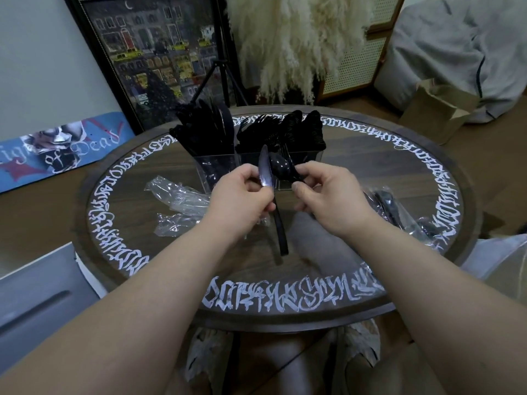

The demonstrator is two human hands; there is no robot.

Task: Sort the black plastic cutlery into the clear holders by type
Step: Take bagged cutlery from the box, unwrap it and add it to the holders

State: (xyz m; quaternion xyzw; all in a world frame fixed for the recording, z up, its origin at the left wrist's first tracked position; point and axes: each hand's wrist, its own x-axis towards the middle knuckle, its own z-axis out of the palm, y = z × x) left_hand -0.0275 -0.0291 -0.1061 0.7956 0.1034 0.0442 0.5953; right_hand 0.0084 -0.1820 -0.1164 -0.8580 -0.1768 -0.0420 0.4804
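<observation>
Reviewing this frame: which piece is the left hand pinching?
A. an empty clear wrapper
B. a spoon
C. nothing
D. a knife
D. The left hand pinches the black knife, blade pointing up, while the right hand holds the spoon beside it, in front of the clear holders.

fork (286,155): mostly hidden behind spoon (281,166) | right wrapped cutlery (390,206): type unclear
</observation>
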